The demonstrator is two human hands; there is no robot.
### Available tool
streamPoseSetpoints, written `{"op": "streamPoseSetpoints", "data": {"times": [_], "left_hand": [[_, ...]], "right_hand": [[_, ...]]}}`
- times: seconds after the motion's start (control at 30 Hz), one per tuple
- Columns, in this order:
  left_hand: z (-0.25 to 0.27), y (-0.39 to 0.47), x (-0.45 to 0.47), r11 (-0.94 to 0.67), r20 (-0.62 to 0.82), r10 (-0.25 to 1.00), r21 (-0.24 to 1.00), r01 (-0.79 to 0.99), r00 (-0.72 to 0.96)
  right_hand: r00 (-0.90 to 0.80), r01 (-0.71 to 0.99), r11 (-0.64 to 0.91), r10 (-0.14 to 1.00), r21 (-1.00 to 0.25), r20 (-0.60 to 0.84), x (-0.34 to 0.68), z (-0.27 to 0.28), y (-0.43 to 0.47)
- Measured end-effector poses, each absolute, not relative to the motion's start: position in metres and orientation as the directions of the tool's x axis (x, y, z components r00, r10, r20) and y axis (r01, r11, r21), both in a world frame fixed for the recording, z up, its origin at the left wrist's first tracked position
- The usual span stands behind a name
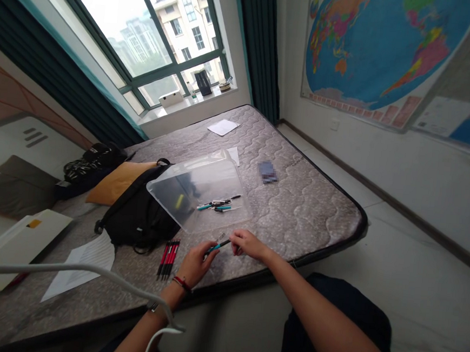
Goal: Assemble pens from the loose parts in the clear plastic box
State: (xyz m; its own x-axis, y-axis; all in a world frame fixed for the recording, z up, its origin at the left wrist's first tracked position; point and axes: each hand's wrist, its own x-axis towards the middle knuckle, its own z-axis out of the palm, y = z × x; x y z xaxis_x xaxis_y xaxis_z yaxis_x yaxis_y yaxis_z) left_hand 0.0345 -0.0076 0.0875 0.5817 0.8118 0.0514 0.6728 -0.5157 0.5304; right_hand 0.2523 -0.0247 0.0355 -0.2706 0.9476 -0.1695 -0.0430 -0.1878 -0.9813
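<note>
Near the front edge of the mattress, a teal-and-black pen (223,244) is gripped by my left hand (196,262), fingers closed round its body. My right hand (249,244) is pinched at the pen's dark end. Just beyond my hands lies a clear plastic bin or lid (196,175). Several loose teal, black and white pens (218,204) are heaped in its near right part. Left of my left hand, several red-and-black pens (167,259) lie side by side on the mattress. A small clear piece (221,236) shows behind the held pen, too small to make out.
A black backpack (134,214) sits left of the clear plastic, beside an orange-yellow envelope (114,181). Printed paper (83,264) and a white folder-like box (18,245) lie further left. A grey cable (89,268) crosses the lower left foreground. A blurred blue item (268,171) lies to the right.
</note>
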Motion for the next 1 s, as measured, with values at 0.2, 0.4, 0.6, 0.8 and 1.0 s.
{"op": "streamPoseSetpoints", "data": {"times": [0.2, 0.4, 0.6, 0.8, 1.0], "left_hand": [[0.107, -0.03, 0.022, -0.314, -0.052, 0.863, 0.724, 0.614, 0.503], [0.118, -0.08, 0.007, 0.028, -0.087, 0.981, 0.948, 0.318, 0.173], [0.122, -0.095, -0.003, -0.001, -0.01, 0.999, 0.942, 0.335, 0.032], [0.145, -0.087, 0.004, -0.261, 0.163, 0.961, 0.795, 0.548, 0.223], [0.122, -0.083, 0.012, -0.124, 0.011, 0.982, 0.797, 0.592, 0.19]], "right_hand": [[-0.255, -0.153, -0.255, 0.944, -0.955, -0.211, 0.252, 0.037, -0.028], [-0.423, -0.381, -0.316, 0.895, -0.869, -0.14, 0.243, 0.044, -0.041], [-0.644, -0.261, -0.422, 0.746, -0.868, -0.169, 0.213, 0.04, -0.056], [-0.575, -0.115, -0.258, 0.805, -0.959, -0.148, 0.211, 0.034, -0.054], [-0.436, -0.116, -0.166, 0.894, -0.979, -0.1, 0.22, 0.028, -0.046]]}}
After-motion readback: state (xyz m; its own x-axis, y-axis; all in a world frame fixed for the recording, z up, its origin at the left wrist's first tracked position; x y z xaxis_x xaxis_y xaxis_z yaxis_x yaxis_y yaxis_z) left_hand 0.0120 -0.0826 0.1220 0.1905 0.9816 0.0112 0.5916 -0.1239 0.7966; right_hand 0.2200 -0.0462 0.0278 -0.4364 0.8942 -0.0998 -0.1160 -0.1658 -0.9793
